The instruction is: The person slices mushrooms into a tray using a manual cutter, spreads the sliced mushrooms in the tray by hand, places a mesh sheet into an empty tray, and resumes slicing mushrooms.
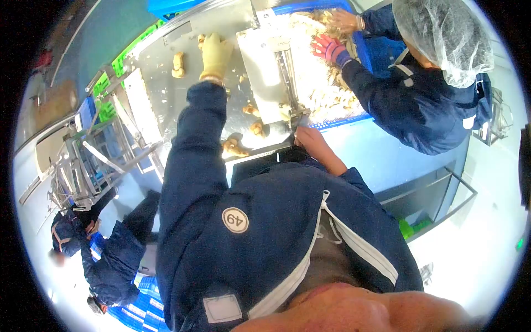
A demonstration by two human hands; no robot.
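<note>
My left hand (215, 58), in a pale yellow glove, is stretched far over the metal table with its fingers closed on a mushroom (201, 39), mostly covered by the glove. Another whole mushroom (178, 65) lies to its left. Several mushrooms, among them one thick piece (235, 148), lie along the near side of the table. My bare right hand (311, 139) is curled at the near end of a metal slicer (286, 77), around its handle, whose grip is largely hidden. Beside the slicer is a slanted pale board (263, 77).
At right, a blue crate (345, 123) holds many pale slices. A co-worker in a hair net (445, 39) leans over it, one gloved hand (329, 48) and one bare hand (345, 21) among the slices. Metal racks (94, 160) stand left; another person (113, 260) is lower left, near blue crates (135, 310).
</note>
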